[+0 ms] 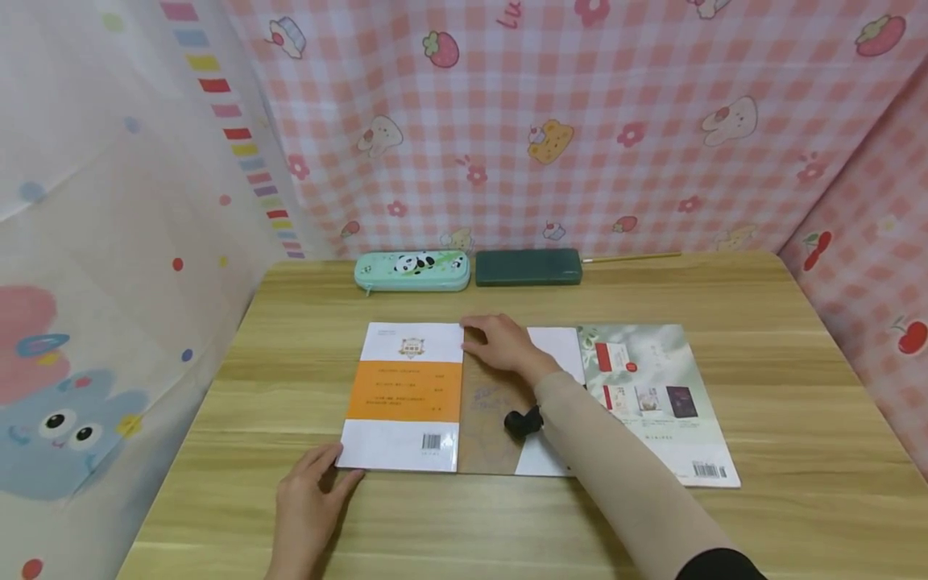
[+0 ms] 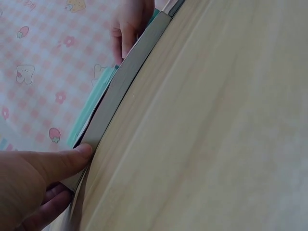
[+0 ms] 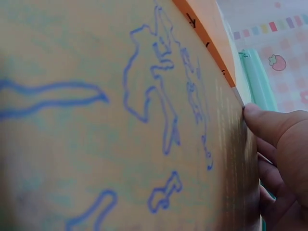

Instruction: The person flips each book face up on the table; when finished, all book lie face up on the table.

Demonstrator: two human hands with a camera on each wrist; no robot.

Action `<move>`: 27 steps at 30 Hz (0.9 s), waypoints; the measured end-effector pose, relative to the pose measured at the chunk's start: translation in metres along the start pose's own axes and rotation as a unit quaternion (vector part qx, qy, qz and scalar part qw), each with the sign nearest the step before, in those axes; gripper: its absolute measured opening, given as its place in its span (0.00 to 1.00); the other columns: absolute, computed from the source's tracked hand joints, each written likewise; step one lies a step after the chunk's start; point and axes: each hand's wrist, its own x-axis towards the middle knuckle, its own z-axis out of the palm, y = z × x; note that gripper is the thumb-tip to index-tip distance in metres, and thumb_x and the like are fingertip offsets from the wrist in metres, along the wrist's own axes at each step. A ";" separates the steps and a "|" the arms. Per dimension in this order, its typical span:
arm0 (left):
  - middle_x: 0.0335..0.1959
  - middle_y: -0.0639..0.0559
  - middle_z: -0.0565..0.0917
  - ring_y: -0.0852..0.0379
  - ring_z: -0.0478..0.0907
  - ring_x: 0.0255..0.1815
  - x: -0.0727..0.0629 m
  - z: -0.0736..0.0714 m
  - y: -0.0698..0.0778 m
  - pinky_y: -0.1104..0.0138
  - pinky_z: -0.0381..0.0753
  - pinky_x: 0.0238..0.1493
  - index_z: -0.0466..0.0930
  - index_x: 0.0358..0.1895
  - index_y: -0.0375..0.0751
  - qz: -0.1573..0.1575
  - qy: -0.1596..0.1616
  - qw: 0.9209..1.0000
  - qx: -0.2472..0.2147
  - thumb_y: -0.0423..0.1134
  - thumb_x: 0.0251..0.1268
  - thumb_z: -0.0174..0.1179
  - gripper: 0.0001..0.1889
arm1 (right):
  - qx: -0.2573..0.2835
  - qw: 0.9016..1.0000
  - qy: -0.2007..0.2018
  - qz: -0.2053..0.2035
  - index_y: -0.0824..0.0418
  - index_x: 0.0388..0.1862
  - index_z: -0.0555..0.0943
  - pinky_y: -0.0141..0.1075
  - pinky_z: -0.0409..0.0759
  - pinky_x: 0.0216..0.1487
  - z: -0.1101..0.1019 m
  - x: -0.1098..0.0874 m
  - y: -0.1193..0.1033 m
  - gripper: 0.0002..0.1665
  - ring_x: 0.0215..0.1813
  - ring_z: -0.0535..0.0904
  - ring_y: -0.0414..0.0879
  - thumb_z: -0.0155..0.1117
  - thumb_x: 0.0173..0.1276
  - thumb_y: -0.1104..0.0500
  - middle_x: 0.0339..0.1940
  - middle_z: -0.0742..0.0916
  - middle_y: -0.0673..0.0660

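Note:
Three books lie side by side on the wooden table. Leftmost is a white-and-orange book (image 1: 406, 392), back cover up with a barcode. My left hand (image 1: 308, 491) holds its near left corner, with the thumb (image 2: 79, 153) against the thick near edge and fingers at the left side. At its far right corner, my right hand (image 1: 500, 342) grips the edge between thumb and fingers; some fingers are hidden behind it. Right of it lies a brown-and-white book (image 1: 482, 455), its brown cover marked with blue outlines, partly under the right forearm. A pale green book (image 1: 670, 431) adjoins that.
Behind the books stand a mint panda pencil case (image 1: 413, 278) and a dark green case (image 1: 529, 270). A thin stick (image 1: 631, 258) extends right from the latter. Pink checked cloth (image 1: 507, 185) hangs at the table's back edge. A small black device (image 1: 520, 424) sits at the right wrist.

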 end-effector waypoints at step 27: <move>0.47 0.36 0.88 0.40 0.85 0.48 -0.002 0.009 -0.001 0.81 0.81 0.43 0.87 0.43 0.23 -0.091 0.050 0.984 -0.146 0.19 0.39 0.78 0.20 | 0.149 0.986 0.064 0.043 0.59 0.63 0.82 0.42 0.78 0.67 0.001 0.007 -0.005 0.20 0.61 0.82 0.48 0.63 0.73 0.65 0.59 0.86 0.55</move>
